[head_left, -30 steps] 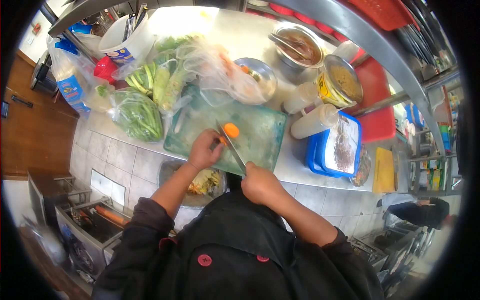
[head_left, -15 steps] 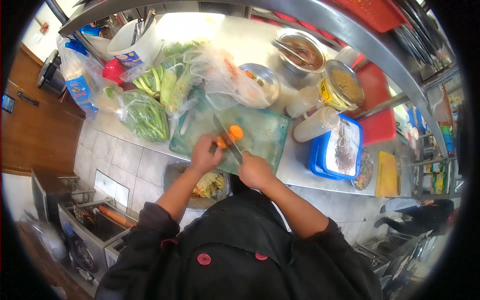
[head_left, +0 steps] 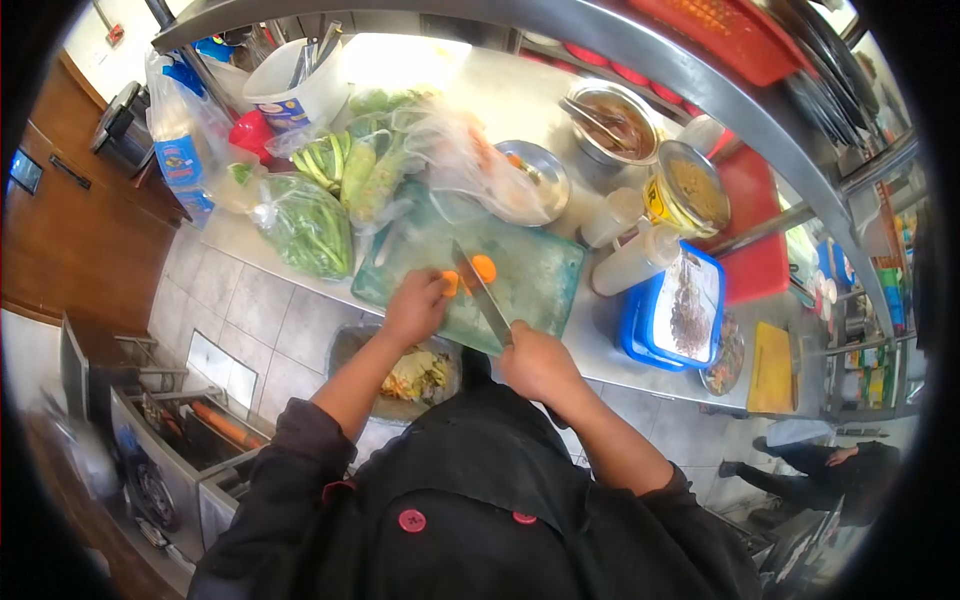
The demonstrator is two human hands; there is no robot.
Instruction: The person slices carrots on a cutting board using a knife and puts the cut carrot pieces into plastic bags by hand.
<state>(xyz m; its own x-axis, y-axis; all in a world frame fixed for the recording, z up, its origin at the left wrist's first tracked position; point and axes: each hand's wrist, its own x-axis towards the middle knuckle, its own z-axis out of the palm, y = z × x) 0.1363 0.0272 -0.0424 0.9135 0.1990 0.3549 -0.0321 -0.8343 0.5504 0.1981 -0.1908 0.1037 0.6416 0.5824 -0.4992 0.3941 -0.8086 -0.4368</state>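
My right hand [head_left: 540, 363] is wrapped round the handle of a kitchen knife [head_left: 486, 301]. Its blade points away from me, over the green cutting board [head_left: 535, 270]. On the left side of the blade, my left hand [head_left: 416, 305] has its fingers curled on a piece of carrot [head_left: 449, 284]. A round orange carrot piece [head_left: 484, 267] lies on the board just right of the blade. The blade is close beside the held carrot; whether it touches cannot be made out.
Bagged green vegetables [head_left: 303, 228] lie left of the board. A metal bowl [head_left: 540, 175], squeeze bottles [head_left: 630, 262] and a blue-rimmed tub [head_left: 672, 310] stand behind and to the right. A bin with scraps [head_left: 418, 376] is below the table edge. Another person [head_left: 830, 470] is at far right.
My right hand and the knife have shifted slightly right and toward me. The left hand still holds the carrot. The view has turned a little, and more of the other person shows.
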